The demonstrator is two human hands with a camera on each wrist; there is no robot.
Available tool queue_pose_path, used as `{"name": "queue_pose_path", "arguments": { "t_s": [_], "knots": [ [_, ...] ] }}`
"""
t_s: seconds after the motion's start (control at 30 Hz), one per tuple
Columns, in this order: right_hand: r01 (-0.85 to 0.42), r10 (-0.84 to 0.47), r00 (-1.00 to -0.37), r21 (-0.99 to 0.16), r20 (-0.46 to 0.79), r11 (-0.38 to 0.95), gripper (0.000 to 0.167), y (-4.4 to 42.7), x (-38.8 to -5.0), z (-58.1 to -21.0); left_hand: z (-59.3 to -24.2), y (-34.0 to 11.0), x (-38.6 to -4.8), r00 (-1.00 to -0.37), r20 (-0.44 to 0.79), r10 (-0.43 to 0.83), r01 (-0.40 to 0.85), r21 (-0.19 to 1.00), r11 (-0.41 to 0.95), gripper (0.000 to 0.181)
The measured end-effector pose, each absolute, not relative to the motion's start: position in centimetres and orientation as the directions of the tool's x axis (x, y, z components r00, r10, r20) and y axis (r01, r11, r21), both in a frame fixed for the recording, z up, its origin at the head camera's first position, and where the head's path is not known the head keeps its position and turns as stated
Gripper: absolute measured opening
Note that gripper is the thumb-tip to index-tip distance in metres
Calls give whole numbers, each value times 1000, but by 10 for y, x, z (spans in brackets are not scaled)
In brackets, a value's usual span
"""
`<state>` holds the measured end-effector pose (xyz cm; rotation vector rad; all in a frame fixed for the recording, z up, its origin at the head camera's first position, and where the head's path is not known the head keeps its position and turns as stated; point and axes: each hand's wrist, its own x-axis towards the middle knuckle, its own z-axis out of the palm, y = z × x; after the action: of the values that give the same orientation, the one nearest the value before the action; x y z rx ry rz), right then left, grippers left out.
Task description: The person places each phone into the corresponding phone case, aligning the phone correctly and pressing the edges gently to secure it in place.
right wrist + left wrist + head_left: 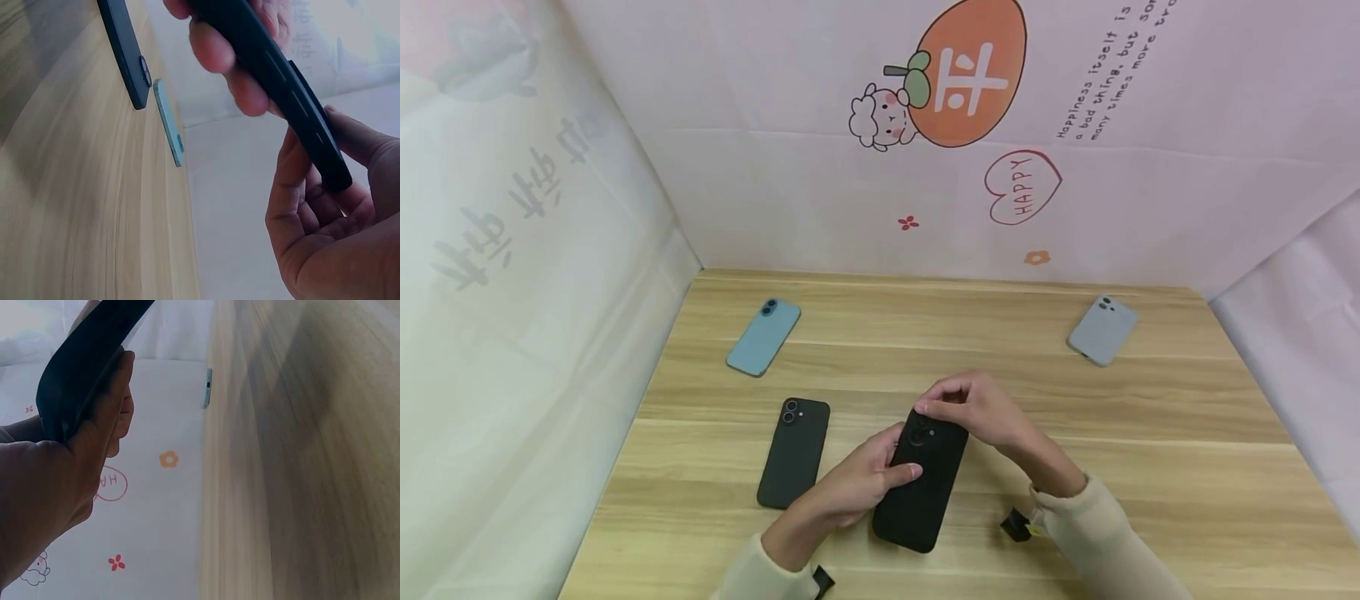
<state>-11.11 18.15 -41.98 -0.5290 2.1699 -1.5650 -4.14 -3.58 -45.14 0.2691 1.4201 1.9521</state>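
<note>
A black phone or phone case [929, 492] is held above the table between both hands, camera end away from the body. My left hand [863, 479] grips its left side, thumb lying across the back. At the top corner my right hand [981, 410] pinches the edge between thumb and fingers. In the right wrist view the black item [275, 75] is seen edge-on, the right hand [337, 231] at its end. The left wrist view shows it [78, 369] against the left palm [56, 481]. Whether a phone lies inside a case cannot be told.
On the wooden table [715, 467], a dark phone [794, 454] lies just left of my left hand. A light blue phone [763, 337] is at the back left, a pale grey-blue one [1102, 331] at the back right. Printed white cloth [775, 208] walls the back and sides.
</note>
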Motion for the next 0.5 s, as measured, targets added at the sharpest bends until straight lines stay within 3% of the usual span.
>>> {"name": "queue_pose_path", "arguments": {
  "t_s": [0.5],
  "knots": [
    [-39,-468,-877,-958,-103,284,14,180,-110,-426,-449,-38,-43,-760,-240,604,-419,891,-174,49]
  ]
}}
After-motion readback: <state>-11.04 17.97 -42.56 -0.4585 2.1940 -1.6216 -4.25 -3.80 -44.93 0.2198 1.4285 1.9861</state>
